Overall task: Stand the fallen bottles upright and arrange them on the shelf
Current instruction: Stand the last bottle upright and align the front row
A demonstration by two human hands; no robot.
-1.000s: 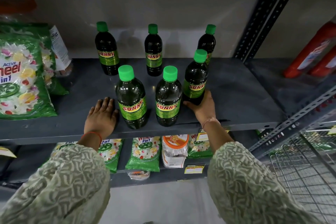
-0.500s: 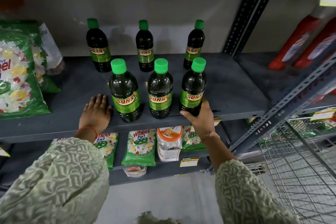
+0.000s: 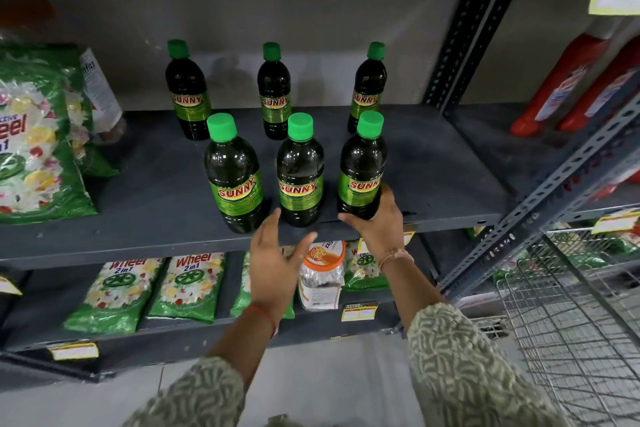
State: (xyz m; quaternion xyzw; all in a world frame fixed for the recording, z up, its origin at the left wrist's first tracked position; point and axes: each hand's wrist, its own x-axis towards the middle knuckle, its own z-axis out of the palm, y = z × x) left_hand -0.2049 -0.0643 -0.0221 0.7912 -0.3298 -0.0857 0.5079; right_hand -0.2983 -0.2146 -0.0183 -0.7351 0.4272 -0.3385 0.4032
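Green Wheel detergent bag [image 3: 31,146] at 9 o'clock, w/ a clear jar [image 3: 100,94] behind it. Red bottles [image 3: 568,80] lying at 2 o'clock. Wire cart [image 3: 571,322] at 4 o'clock. Small Wheel packs [image 3: 145,288] and an orange-lidded jar [image 3: 320,274] at 6–7 o'clock.

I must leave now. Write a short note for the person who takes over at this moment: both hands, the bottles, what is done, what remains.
Left hand: open, empty, in front of the shelf edge, below the front middle bottle.
Right hand: grip around the base of the front right bottle.
Bottles: six, all upright, in two rows of three; the front left bottle stands free.
Done: none lies fallen.
Left: probably only release the front right bottle and even the front row.
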